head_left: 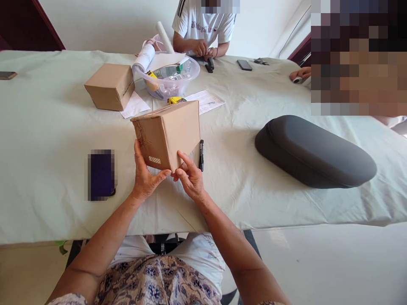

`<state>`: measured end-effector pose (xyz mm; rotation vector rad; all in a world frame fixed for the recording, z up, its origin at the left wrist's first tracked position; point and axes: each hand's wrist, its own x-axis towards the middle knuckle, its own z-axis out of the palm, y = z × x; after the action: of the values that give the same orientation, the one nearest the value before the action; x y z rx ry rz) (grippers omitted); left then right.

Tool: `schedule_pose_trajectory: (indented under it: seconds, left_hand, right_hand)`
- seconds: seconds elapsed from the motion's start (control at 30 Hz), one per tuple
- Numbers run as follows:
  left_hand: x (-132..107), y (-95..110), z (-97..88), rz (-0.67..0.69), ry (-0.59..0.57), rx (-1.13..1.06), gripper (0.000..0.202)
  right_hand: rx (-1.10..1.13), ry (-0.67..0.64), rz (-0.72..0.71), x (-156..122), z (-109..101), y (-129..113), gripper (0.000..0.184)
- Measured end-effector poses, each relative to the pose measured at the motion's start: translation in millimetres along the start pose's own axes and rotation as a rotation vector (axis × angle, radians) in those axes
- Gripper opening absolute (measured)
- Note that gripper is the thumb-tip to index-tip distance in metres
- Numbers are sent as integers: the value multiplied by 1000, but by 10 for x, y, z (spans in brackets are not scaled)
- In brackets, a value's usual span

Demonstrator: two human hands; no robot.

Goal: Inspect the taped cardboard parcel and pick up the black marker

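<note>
L hand (pixel 143 178) grips box (pixel 182 131) at left side, R hand (pixel 192 180) pinches its near lower corner; it's tilted over tbl (pixel 229 186), just beside marker (pixel 201 156). IMO keep L palm firm, R fingers light, so it can't slip.

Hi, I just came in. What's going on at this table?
A person has both bare hands on a cardboard box: the left hand along its left side, the right hand at its near corner. A black marker lies just right of the box. Beyond, a second box sits left of a full plastic basin, and a dark, rounded case lies to the right. Across the table is another person.
</note>
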<state>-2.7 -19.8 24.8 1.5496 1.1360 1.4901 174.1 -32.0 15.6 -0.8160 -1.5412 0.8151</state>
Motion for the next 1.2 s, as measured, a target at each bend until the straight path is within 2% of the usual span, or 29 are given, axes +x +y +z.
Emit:
schedule_pose_trajectory:
  seconds: [0.17,0.37,0.5,0.6,0.7,0.8,0.93,1.0,1.1,1.2]
  left_hand:
    - [-14,36,22,-18,1,21,142]
    - [-44,114,73,-59,34,27,131]
    - [-40,133,61,-75,23,-35,122]
    - [-13,116,34,-82,-36,-88,116]
    - [42,71,-1,-116,-84,-180,111]
    - [112,20,-47,-143,-99,-291,108]
    - [177,-27,-130,-212,-110,-353,99]
    - [191,-47,-168,-286,-106,-365,95]
    - [201,-71,-193,-380,-98,-375,85]
    - [213,-76,-173,-390,-96,-371,76]
  right_hand:
    - [-94,2,-16,13,11,-38,48]
    - [-125,-3,15,9,23,-2,49]
    - [-155,6,116,1,13,39,65]
    - [-100,129,201,27,-20,64,92]
    - [-58,320,258,85,-116,76,101]
    - [-109,485,336,147,-279,65,91]
    - [-244,646,397,197,-487,50,61]
    - [-243,684,401,208,-542,58,49]
    - [-239,702,337,211,-562,72,47]
    - [-289,691,223,204,-546,66,43]
